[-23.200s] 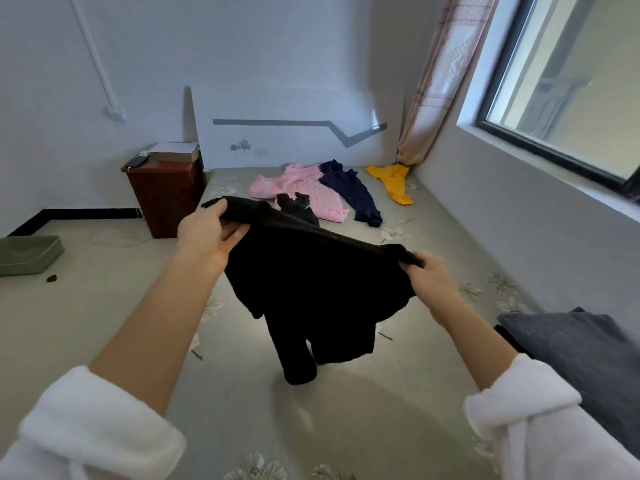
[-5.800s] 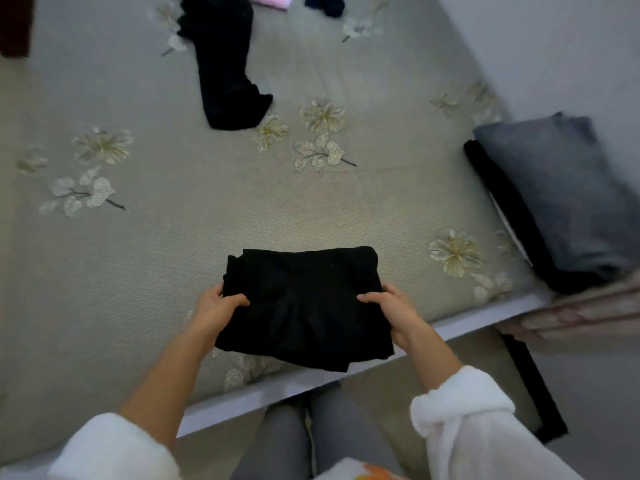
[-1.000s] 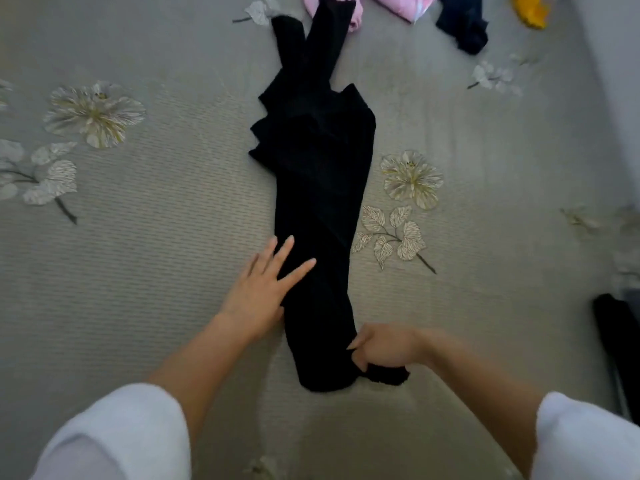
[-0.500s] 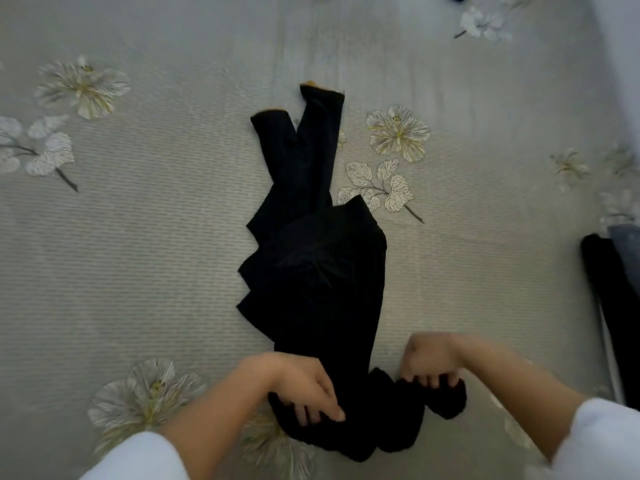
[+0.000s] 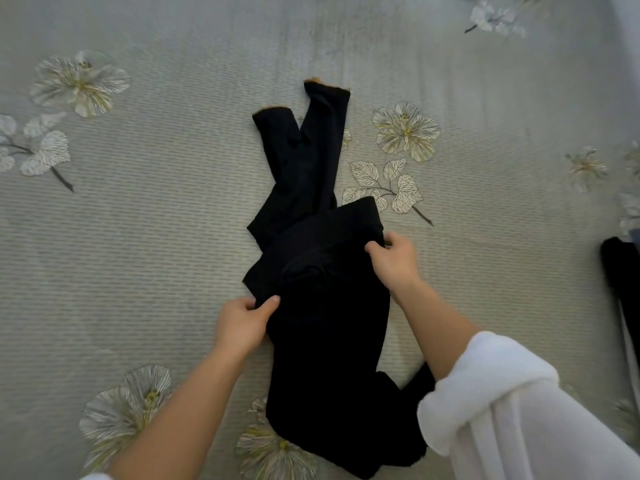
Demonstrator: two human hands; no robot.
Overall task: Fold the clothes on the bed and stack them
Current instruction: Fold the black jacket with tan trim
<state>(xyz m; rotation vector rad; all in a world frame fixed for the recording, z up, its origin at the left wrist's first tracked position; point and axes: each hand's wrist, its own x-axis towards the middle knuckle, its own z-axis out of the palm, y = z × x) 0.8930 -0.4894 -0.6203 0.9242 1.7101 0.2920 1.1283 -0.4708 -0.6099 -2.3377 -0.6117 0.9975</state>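
A long black garment (image 5: 322, 306) lies lengthwise on the grey flowered bed cover (image 5: 156, 237). Its two narrow ends with tan edges point away from me, and its wide part is bunched in the middle. My left hand (image 5: 244, 322) pinches the left edge of the bunched part between thumb and fingers. My right hand (image 5: 393, 259) pinches the right edge near the upper corner of that fold. The near end of the garment runs under my right forearm and white sleeve.
A stack of folded dark clothes (image 5: 620, 282) shows at the right border. The bed cover stretches out on all sides of the black garment, printed with pale flowers.
Both hands have let go of the garment's near end and moved up to grip its bunched middle on either side. The garment lies a little nearer to me.
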